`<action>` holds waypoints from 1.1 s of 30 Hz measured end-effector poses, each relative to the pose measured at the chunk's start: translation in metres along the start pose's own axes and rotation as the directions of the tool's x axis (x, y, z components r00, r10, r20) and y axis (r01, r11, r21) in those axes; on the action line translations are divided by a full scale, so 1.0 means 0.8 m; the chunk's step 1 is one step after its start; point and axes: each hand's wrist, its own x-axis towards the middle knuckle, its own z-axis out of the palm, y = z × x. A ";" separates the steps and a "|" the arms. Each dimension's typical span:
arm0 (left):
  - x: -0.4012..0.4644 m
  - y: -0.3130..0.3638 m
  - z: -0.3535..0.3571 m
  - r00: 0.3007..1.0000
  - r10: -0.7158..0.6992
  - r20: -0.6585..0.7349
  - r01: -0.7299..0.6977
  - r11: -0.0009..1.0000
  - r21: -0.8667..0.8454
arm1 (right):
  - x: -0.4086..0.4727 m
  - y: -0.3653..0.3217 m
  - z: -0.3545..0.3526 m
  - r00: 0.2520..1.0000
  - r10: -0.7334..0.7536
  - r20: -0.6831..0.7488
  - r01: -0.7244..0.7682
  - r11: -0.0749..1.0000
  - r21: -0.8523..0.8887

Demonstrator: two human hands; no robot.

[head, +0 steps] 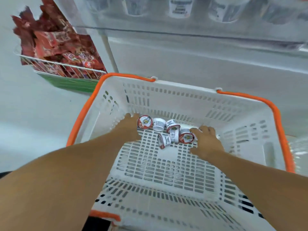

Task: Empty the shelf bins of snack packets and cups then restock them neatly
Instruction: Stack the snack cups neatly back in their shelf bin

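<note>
A white basket (260, 134) with orange rim sits below a shelf where cups (180, 7) already stand; red snack packets (55, 42) fill a wire bin (66, 70). Six or so small cups (159, 124) remain in the basket, restocking seemingly unfinished; left hand (131, 127) and right hand (205, 140) reach in, fingers spread, gripping nothing

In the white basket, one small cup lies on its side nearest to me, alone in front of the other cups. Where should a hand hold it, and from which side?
Probably grip the tipped cup across its round side wall, coming from above. Its red-rimmed lid faces down-left toward the basket floor, so the wall lies exposed on top. The near side is free; the other cups crowd its far right side. The right hand is nearest.
</note>
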 end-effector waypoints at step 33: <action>-0.257 0.176 -0.221 0.902 0.412 -0.127 -0.403 0.700 -0.590 | -0.191 -0.068 -0.338 0.831 -0.356 0.428 -0.072 0.693 0.717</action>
